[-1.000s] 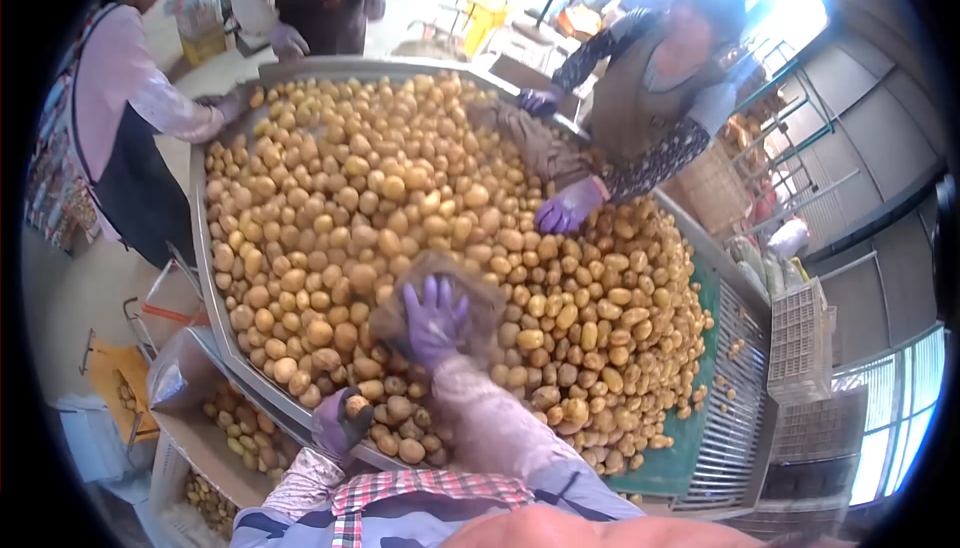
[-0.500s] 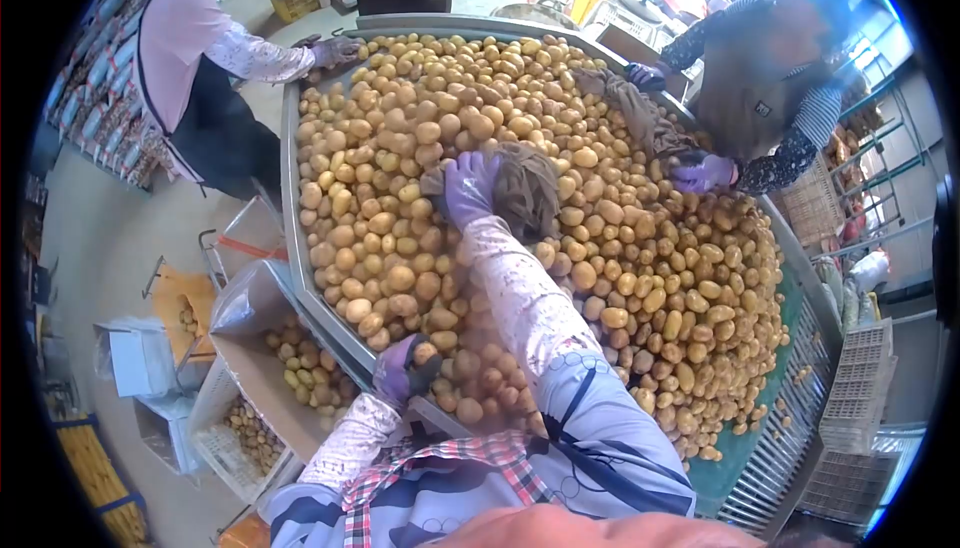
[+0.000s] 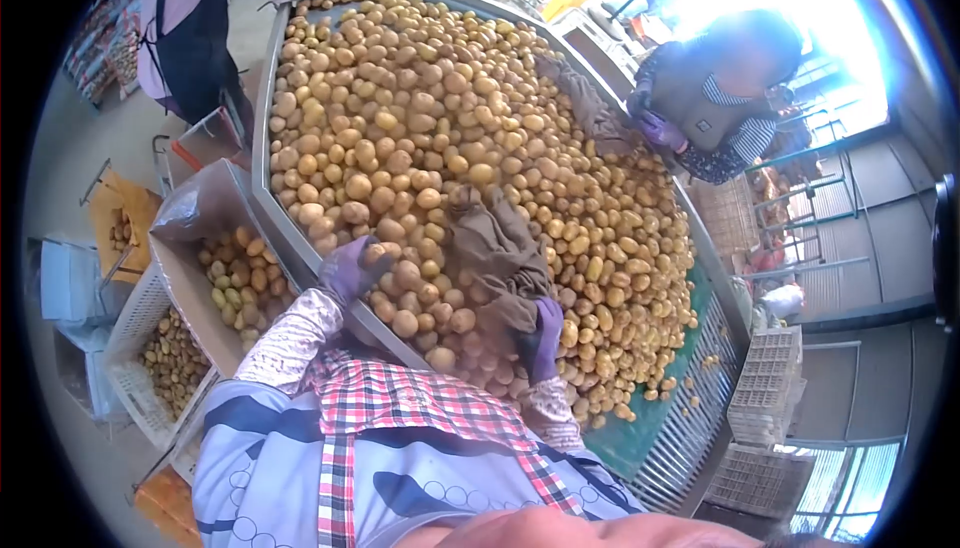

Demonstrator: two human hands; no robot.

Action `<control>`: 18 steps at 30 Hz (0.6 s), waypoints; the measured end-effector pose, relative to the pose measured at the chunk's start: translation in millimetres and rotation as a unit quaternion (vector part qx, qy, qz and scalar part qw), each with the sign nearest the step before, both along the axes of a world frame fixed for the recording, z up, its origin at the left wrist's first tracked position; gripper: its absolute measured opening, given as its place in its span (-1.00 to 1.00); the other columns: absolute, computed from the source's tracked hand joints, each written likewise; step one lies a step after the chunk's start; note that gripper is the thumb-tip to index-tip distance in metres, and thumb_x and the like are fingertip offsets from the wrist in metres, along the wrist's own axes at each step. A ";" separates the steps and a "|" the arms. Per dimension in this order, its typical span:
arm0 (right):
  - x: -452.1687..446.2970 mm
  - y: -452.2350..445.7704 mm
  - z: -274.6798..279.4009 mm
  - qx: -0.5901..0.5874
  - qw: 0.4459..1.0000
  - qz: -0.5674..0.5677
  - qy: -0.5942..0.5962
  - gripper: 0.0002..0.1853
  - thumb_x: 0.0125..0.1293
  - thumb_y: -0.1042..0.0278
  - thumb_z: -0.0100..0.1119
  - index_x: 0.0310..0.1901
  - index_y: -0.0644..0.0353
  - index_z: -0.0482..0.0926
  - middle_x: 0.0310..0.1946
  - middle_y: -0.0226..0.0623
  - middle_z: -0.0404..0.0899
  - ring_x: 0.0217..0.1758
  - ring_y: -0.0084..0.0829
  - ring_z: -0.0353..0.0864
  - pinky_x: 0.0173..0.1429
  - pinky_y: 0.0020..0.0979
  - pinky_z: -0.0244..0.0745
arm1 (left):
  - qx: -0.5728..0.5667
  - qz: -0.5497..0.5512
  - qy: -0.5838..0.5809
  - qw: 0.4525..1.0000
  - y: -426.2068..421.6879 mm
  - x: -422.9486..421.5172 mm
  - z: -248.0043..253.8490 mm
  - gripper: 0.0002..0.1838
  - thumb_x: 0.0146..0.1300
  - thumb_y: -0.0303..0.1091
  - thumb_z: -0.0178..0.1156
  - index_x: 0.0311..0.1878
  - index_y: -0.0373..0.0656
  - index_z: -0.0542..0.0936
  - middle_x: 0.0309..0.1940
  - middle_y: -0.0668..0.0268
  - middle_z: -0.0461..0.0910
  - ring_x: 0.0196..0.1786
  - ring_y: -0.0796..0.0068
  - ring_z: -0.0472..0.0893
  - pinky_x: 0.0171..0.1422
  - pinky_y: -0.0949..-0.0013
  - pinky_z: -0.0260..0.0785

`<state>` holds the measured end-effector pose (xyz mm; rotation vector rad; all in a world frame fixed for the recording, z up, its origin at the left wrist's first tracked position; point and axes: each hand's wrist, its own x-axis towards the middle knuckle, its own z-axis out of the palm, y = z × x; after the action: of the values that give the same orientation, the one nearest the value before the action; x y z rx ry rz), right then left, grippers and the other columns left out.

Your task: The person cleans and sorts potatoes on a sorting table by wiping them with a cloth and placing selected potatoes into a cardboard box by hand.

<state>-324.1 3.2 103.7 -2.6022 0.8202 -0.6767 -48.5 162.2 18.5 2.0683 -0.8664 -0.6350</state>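
A broad heap of potatoes (image 3: 400, 148) covers the metal-rimmed sorting table in front of me. My right hand (image 3: 546, 336), in a purple glove with a dark palm, grips the near end of a brown cloth (image 3: 495, 248). That cloth lies crumpled and stretched over the potatoes. At the table's near-left rim is my left hand (image 3: 346, 270), gloved the same way. Its fingers reach over the rim onto the potatoes and look loosely apart, with no potato visible in them.
Left of the rim, a cardboard box (image 3: 195, 293) and a white crate (image 3: 130, 373) hold potatoes. A co-worker (image 3: 715, 98) stands across the table near another brown cloth (image 3: 585, 103); another person (image 3: 195, 33) stands far left. Metal slats (image 3: 690, 413) line the right side.
My right hand has drawn the cloth back toward me. My left hand has moved up and left along the rim; the potato it held is no longer seen in it. The view has shifted.
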 end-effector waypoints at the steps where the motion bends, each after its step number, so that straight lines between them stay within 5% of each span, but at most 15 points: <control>1: -6.2 11.0 -11.8 -0.013 0.999 -0.017 0.038 -0.54 -0.09 0.15 0.32 -0.11 0.11 0.54 -0.10 -0.19 0.48 0.05 -0.07 0.42 0.16 -0.06 0.24 | -0.010 -0.008 -0.007 1.000 0.3 1.2 -1.3 -0.35 0.14 0.38 0.14 -0.08 -0.08 0.58 -0.26 0.01 0.66 -0.11 -0.08 0.62 -0.03 0.03 0.44; 8: 0.1 5.5 -125.3 -0.156 0.972 -0.013 0.174 -0.47 0.05 0.25 0.24 0.13 -0.01 0.47 0.17 -0.23 0.38 0.33 -0.09 0.28 0.43 0.12 0.04 | -0.038 -0.014 -0.038 0.998 -2.1 1.0 -0.7 -0.50 0.21 0.03 0.29 0.02 -0.20 0.58 -0.22 0.04 0.68 -0.13 0.03 0.68 -0.05 0.16 0.51; 11: 78.1 -3.8 -65.9 -0.031 0.984 -0.005 0.177 -0.50 0.15 0.21 0.17 0.19 -0.08 0.48 0.29 -0.20 0.34 0.39 -0.10 0.25 0.37 0.01 0.13 | -0.058 -0.016 -0.034 0.998 -5.4 1.8 0.3 -0.48 0.21 0.05 0.28 0.05 -0.18 0.57 -0.19 0.04 0.67 -0.12 0.02 0.67 -0.05 0.13 0.50; 14: 130.9 -52.7 -116.6 -0.132 0.976 0.091 0.147 -0.57 0.18 0.31 0.12 0.13 -0.05 0.49 0.26 -0.26 0.38 0.36 -0.19 0.30 0.34 0.36 -0.04 | -0.060 -0.019 -0.061 0.996 -4.6 4.6 -11.3 -0.43 0.21 0.09 0.26 0.10 -0.17 0.56 -0.14 0.04 0.66 -0.11 0.00 0.65 -0.04 0.10 0.50; 18: 252.7 -111.7 -114.3 -0.101 0.991 0.058 0.067 -0.81 0.21 0.33 0.06 -0.13 -0.02 0.52 -0.05 -0.33 0.49 0.18 -0.22 0.42 0.36 0.21 0.09 | -0.049 -0.019 -0.057 0.997 -3.0 4.7 -24.6 -0.38 0.16 0.11 0.31 0.06 -0.27 0.56 -0.16 0.02 0.65 -0.13 0.00 0.65 -0.02 0.09 0.49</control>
<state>-71.4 -108.5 -10.6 -2.8800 0.6615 -0.5838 -43.8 159.1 -6.1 2.0192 -0.9838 -0.4883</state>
